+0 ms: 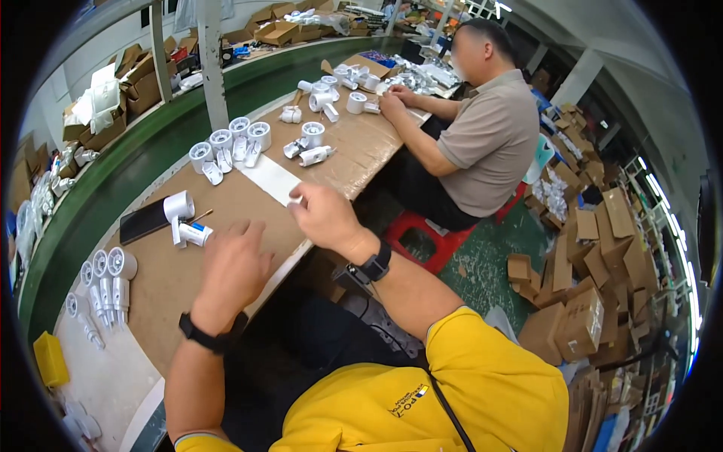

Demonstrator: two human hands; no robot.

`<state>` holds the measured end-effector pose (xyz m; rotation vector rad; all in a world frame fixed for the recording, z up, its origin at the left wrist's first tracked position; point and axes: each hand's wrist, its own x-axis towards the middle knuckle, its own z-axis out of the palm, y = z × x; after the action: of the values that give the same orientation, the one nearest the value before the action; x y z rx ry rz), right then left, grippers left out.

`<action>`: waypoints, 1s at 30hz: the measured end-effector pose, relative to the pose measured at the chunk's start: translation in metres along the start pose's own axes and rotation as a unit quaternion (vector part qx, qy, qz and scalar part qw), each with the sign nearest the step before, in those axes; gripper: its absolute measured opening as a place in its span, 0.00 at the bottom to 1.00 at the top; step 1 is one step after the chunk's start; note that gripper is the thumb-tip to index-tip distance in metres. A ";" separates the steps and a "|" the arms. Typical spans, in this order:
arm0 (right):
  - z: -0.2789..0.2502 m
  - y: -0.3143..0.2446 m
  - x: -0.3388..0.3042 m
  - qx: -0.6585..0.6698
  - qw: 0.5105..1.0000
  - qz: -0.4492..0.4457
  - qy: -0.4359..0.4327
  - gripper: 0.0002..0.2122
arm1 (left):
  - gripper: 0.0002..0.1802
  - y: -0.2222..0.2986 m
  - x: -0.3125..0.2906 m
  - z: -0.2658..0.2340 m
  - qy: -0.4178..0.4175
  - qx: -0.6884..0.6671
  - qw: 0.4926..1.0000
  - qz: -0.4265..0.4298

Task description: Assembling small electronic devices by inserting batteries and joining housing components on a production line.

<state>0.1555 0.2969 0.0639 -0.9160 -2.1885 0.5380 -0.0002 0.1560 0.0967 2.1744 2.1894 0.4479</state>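
Note:
My left hand hovers over the near edge of the brown-covered table, fingers stretched and apart, with nothing seen in it. Just beyond its fingers lies a white plastic fitting with a blue mark. My right hand is loosely bent at the near end of a white strip; its thumb and fingertips are apart. Whether they touch the strip I cannot tell. Left of the fitting, a short white cylinder rests by a dark flat slab. A thin screwdriver-like tool lies beside them.
Several white round-headed parts stand at the left, near a yellow bin. More white wheel-like parts cluster farther back. A co-worker sits at the right, handling white parts. A red stool and cardboard boxes fill the right side.

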 end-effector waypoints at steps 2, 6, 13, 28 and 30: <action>0.019 0.004 0.004 0.002 1.000 0.004 -0.021 0.10 | 0.17 -0.032 -0.024 0.004 0.160 -0.072 0.984 0.015; 0.057 0.016 0.027 0.022 0.999 0.002 -0.043 0.09 | 0.10 -0.098 -0.037 -0.002 0.290 -0.153 0.933 -0.148; 0.117 -0.009 0.114 0.178 0.978 -0.106 0.014 0.08 | 0.10 -0.161 -0.041 0.035 0.417 -0.216 0.854 -0.224; 0.187 -0.022 0.118 0.341 0.938 -0.018 -0.059 0.08 | 0.15 -0.206 -0.066 0.063 0.378 -0.464 0.714 -0.364; 0.207 -0.002 0.125 0.331 0.942 -0.021 -0.055 0.09 | 0.20 -0.192 -0.062 0.055 0.410 -0.427 0.708 -0.385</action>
<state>-0.0608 0.3664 -0.0188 -0.4760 -1.9013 1.2297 -0.1740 0.1077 -0.0093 0.4779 2.1289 2.0492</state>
